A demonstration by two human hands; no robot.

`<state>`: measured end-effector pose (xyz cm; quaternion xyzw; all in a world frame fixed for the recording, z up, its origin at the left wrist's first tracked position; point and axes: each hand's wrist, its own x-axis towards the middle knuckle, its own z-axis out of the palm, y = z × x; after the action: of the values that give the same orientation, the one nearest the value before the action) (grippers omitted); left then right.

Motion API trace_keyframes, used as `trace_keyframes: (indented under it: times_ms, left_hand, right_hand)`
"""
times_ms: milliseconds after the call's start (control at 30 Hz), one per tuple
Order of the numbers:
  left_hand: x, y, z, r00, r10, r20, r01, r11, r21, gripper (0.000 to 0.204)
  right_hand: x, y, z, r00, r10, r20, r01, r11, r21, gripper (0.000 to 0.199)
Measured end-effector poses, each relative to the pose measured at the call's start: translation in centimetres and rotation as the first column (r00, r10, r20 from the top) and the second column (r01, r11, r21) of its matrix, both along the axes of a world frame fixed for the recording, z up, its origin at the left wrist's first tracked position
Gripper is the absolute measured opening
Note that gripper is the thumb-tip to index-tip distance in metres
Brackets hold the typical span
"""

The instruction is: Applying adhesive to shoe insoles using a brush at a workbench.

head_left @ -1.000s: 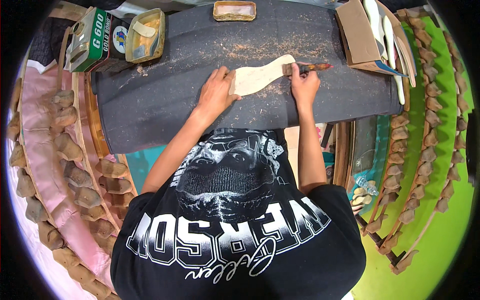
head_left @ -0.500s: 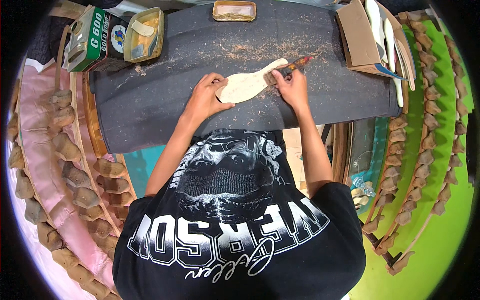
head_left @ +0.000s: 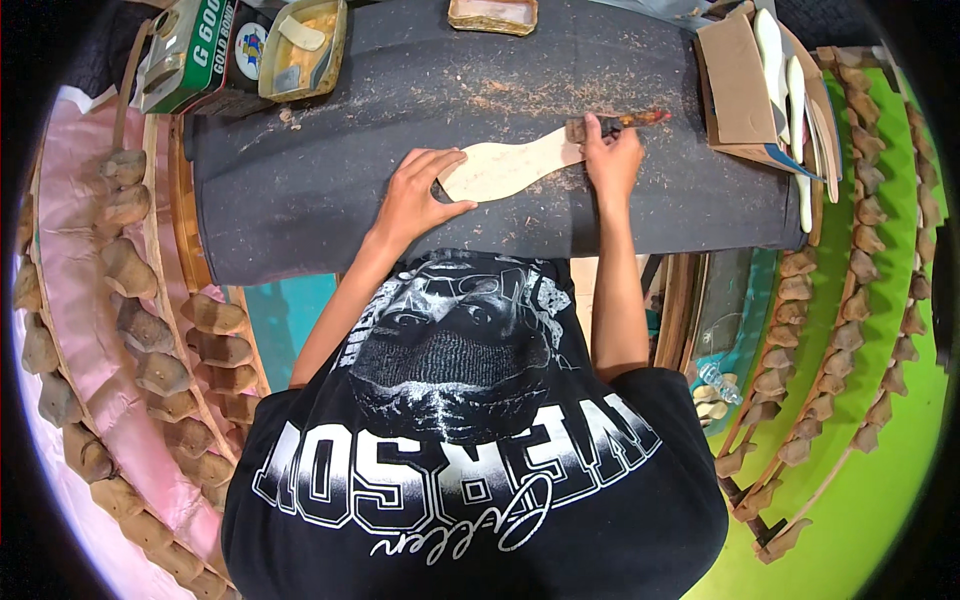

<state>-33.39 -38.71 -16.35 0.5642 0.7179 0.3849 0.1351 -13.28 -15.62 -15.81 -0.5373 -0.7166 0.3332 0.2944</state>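
Note:
A cream shoe insole (head_left: 510, 168) lies on the dark cloth, its broad end to the left and its narrow end angled away to the right. My left hand (head_left: 415, 195) grips the broad end, fingers at the far edge and thumb at the near one. In my right hand (head_left: 612, 160) is what looks like a worn flat brush (head_left: 630, 120), with a brownish head and a red-tipped handle pointing right. Its head is at the insole's narrow end; my fingers partly hide it.
Shavings are scattered over the table cloth (head_left: 400, 70). A green can (head_left: 195, 60) and a tray (head_left: 325, 75) with scrapers stand far left, a small dish (head_left: 492, 15) at the back. A cardboard box (head_left: 745, 95) holds white pieces at right. Racks of shoe lasts (head_left: 125, 265) flank me.
My right hand has slid the brush rightward along the insole to its narrow end. My left hand keeps its grip on the broad end. The whole view has shifted slightly.

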Motion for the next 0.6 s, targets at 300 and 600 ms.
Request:
trace_keyframes:
  times_ms: [300, 600]
  left_hand:
    - [0.7, -1.1, -0.6, 0.985, 0.043, -0.165, -0.040, 0.999, 0.019, 0.061]
    - [0.9, -1.6, -0.9, 0.999, 0.044, -0.032, -0.043, 0.999, 0.021, 0.055]
  right_hand:
    - [-2.0, -2.1, 0.5, 0.993, 0.107, 0.046, -0.110, 0.992, 0.068, 0.038]
    - [-5.6, -7.6, 0.0, 0.932, 0.355, -0.073, -0.353, 0.935, 0.036, 0.038]
